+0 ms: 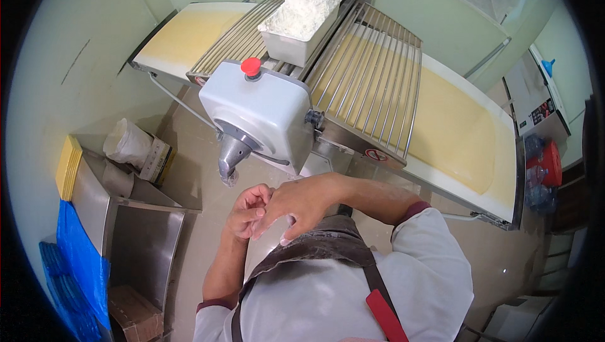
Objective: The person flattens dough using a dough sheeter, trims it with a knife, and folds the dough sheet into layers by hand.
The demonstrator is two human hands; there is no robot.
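Observation:
Both my hands meet in front of my apron, just below a dough sheeter. My left hand (pixel 247 209) is palm up with its fingers curled and thumb bent in against the fingers of my right hand; whether something small is between them is hidden. My right hand (pixel 296 204) lies over it, back upward, with fingers stretched left and the thumb apart, its tip whitened. Nearest to them is the sheeter's grey lever handle (pixel 233 153), on the white machine housing (pixel 258 112) with a red push button (pixel 251 67). A yellow dough sheet (pixel 447 134) lies flat on the right belt.
A tub heaped with flour (pixel 293 46) stands on top between two wire guards (pixel 372 77). More yellow dough (pixel 189 36) covers the left belt. At left are a steel cabinet (pixel 142 241), blue plastic sheeting (pixel 82 254) and a white sack (pixel 128 140). A red container (pixel 553 164) stands far right.

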